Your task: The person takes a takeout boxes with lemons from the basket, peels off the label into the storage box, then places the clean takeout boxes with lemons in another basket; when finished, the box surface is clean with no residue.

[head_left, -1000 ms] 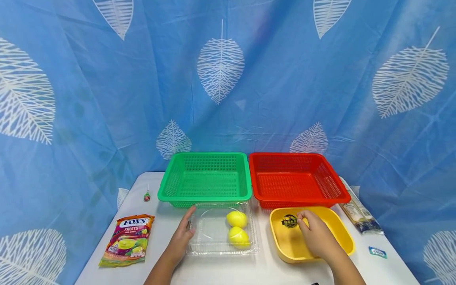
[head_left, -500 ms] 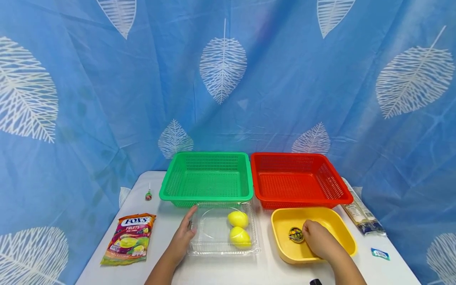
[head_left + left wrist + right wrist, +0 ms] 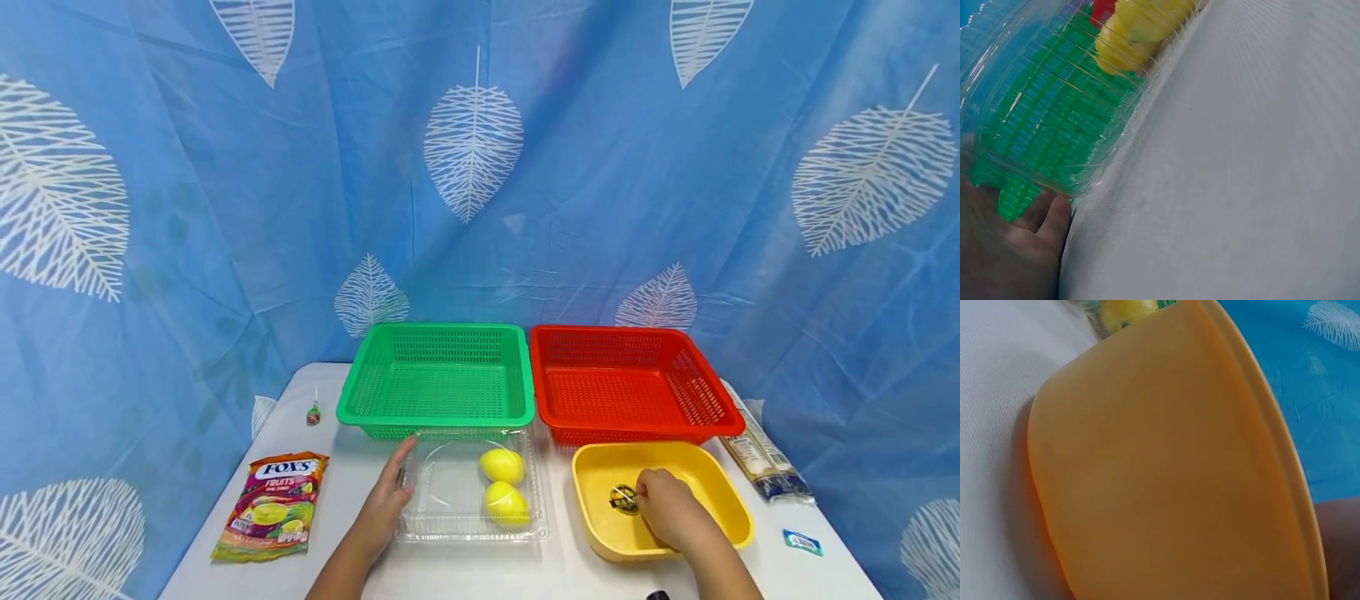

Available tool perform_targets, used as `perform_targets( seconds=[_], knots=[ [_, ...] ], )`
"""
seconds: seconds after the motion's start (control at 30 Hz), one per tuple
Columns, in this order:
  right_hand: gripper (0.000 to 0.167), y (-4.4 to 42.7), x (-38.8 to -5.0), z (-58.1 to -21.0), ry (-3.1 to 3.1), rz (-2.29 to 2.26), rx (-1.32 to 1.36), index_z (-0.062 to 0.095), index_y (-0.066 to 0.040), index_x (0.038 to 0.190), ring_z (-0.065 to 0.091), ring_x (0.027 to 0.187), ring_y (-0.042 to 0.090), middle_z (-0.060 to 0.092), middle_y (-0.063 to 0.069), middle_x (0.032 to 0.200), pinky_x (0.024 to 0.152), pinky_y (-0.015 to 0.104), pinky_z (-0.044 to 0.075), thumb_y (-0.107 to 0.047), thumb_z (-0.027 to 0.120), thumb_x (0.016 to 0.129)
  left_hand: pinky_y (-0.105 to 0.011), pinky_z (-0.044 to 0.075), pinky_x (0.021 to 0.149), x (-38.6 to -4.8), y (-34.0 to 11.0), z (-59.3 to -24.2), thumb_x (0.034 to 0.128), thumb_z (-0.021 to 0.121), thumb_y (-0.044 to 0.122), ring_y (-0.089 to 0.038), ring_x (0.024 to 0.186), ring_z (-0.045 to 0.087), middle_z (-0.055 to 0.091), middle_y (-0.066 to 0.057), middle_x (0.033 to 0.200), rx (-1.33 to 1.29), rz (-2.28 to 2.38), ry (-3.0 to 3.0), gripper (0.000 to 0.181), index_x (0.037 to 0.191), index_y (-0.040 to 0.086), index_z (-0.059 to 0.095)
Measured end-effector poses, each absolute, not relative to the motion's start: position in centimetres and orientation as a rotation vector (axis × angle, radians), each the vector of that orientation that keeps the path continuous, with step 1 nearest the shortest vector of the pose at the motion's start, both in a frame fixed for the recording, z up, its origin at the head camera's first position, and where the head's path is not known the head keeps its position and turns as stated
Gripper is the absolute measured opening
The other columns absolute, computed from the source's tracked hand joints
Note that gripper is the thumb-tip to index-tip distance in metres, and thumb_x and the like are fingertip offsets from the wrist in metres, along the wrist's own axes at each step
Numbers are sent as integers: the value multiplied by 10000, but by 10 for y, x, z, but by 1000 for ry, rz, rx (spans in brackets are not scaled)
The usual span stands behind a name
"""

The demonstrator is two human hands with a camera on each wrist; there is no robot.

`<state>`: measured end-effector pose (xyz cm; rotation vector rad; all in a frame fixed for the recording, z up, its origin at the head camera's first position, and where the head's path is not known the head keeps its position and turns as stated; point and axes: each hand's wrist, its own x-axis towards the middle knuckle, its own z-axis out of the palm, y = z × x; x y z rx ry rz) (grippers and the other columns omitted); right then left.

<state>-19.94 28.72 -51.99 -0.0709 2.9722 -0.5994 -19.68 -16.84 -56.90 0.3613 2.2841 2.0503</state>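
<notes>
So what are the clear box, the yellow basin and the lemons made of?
Clear box: thin, glossy plastic, judging by its see-through ribbed walls. Yellow basin: probably molded plastic, smooth and satiny. Lemons: shiny skins; real or artificial, I can't tell.

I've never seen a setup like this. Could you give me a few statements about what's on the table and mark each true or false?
1. The left hand is at the left end of the clear container. True.
2. A round label shows beside the right hand. True.
3. The right hand is inside the red basket. False: it is in the yellow tub.
4. Five fruits lie in the clear container. False: two yellow fruits show there.
5. The candy bag lies left of the clear container. True.
</notes>
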Motion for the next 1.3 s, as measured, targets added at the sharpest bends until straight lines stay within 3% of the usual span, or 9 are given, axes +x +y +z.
perform_targets(
  seconds=[0.33,0.6,0.7,0.87,0.93,1.03,1.13,1.2,1.3],
  knots=[
    [114,283,-196,-514,2926,-454,-86,674,-58,965,578,810,223,590,78,927,754,483,538,-148,733,930,-682,-18,1236,-197,-168,-568,1034,395,29,-415,1618,-55,45,-132,1769,392,2050,2275,689,1676,204,215],
    [571,306,-195,-490,2693,-688,-70,599,-15,1402,613,1233,429,642,240,1343,1041,668,466,-403,682,991,-639,-2,1251,-196,-168,-570,1034,407,47,-408,1619,-41,59,-123,1770,385,2038,2285,688,1677,205,218],
    [645,324,-197,-467,2663,-780,-99,543,-21,1463,610,1247,426,630,229,1386,1021,657,500,-438,678,990,-377,70,1283,-196,-168,-569,1033,419,60,-387,1624,-33,65,-109,1772,378,2014,2303,694,1678,218,217],
    [673,352,-208,-433,2793,-820,-158,476,45,1488,577,1254,524,585,295,1413,947,645,557,-388,663,1009,-5,128,1082,-196,-169,-568,1023,429,53,-382,1624,-30,74,-115,1770,380,2014,2318,705,1677,217,224],
    [701,364,-214,-427,2858,-818,-139,440,70,1502,567,1232,556,543,342,1425,911,643,574,-389,653,1017,-52,121,1133,-197,-170,-567,1022,427,57,-380,1625,-31,73,-112,1771,375,2013,2319,705,1677,223,224],
    [790,380,-225,-426,2940,-829,-80,375,95,1529,544,1207,582,455,397,1447,828,608,613,-411,673,1001,-328,72,1275,-197,-170,-568,1018,420,54,-383,1624,-34,68,-115,1771,372,2018,2306,709,1678,212,216],
    [886,392,-236,-431,3018,-828,-42,320,113,1543,465,1198,609,361,436,1452,752,591,629,-426,722,966,-589,-7,1258,-197,-169,-568,1015,411,41,-391,1620,-41,65,-127,1769,383,2037,2280,710,1679,191,208],
    [959,399,-243,-436,3060,-811,-20,291,111,1550,397,1193,626,322,449,1442,717,607,621,-467,749,936,-519,15,1277,-197,-169,-569,1010,407,34,-380,1622,-36,76,-123,1768,373,2032,2286,714,1678,194,212],
    [1049,408,-257,-440,3085,-790,3,239,111,1567,326,1199,649,288,467,1450,721,670,589,-516,761,908,-211,89,1239,-197,-169,-569,1005,402,25,-367,1626,-35,81,-111,1769,354,2018,2299,721,1677,203,214]
  ],
)
